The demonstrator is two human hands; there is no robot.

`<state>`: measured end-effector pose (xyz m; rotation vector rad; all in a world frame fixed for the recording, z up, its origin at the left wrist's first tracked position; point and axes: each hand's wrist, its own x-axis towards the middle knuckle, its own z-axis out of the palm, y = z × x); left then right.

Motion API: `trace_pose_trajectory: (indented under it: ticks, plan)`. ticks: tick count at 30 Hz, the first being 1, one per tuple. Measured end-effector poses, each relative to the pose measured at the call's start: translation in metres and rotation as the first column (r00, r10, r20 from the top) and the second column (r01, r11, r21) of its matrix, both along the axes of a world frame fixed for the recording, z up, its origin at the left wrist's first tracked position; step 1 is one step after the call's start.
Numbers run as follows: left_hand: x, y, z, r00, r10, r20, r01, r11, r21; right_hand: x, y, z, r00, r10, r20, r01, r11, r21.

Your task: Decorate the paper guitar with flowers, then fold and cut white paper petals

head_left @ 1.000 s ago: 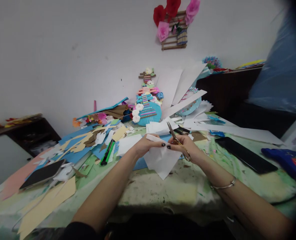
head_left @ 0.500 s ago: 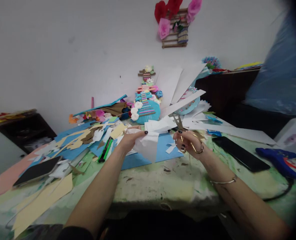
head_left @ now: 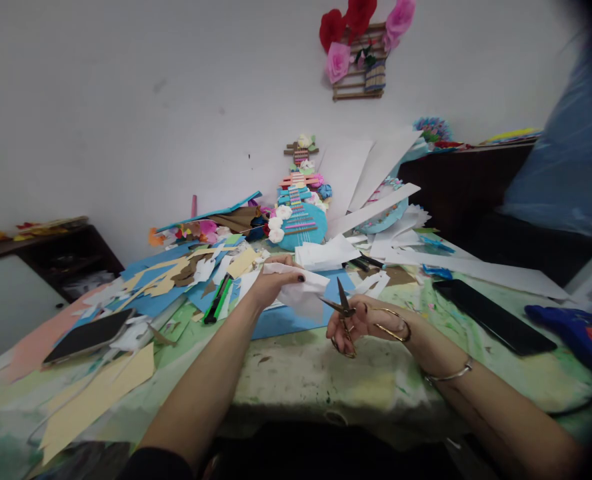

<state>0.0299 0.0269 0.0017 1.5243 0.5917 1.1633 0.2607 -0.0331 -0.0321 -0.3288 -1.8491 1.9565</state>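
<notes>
My left hand [head_left: 276, 283] pinches a folded piece of thin white paper [head_left: 303, 298], thumb on top, above a blue sheet [head_left: 281, 325]. My right hand [head_left: 352, 327] has its fingers through the gold handles of a pair of scissors [head_left: 345, 307]. The dark blades are spread apart and point up and to the left, close to the right edge of the white paper. Whether a blade touches the paper, I cannot tell. More folded white paper [head_left: 326, 251] lies just behind.
A green cutter [head_left: 219, 299] and paper scraps [head_left: 181, 270] lie to the left, near a dark phone-like device [head_left: 90, 335]. On the right are a black phone [head_left: 493, 315] and a blue glue gun [head_left: 571, 330]. A blue flower-trimmed paper instrument [head_left: 303, 223] leans on the wall.
My right hand has turned and come lower and left, bringing the scissors from pointing upward to beside the paper, blades now spread. The left hand still holds the paper. The view has shifted slightly.
</notes>
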Motion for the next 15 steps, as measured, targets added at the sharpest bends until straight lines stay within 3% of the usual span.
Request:
trace_pose_trajectory:
  ticks: [4, 8, 11, 15]
  plan:
    - [0.0011, -0.0008, 0.0006, 1.000, -0.009, -0.003, 0.009, 0.999, 0.039, 0.0032, 0.0022, -0.0066, 0.994, 0.099, -0.037, -0.100, 0.995, -0.007]
    - [0.0021, -0.0017, 0.0005, 0.996, 0.092, 0.019, -0.093, 0.993, 0.067, 0.0038, -0.0012, -0.0032, 0.987, 0.159, 0.010, -0.158, 0.986, -0.045]
    - [0.0032, -0.0026, -0.0008, 0.989, 0.150, -0.014, -0.149, 0.987, 0.066, 0.0021, -0.0016, -0.0017, 0.993, 0.119, -0.005, -0.119, 0.992, -0.043]
    - [0.0050, -0.0043, -0.0024, 0.993, 0.118, -0.026, -0.116, 0.991, 0.067, 0.0007, 0.0020, -0.0052, 1.000, 0.021, -0.007, -0.021, 1.000, -0.020]
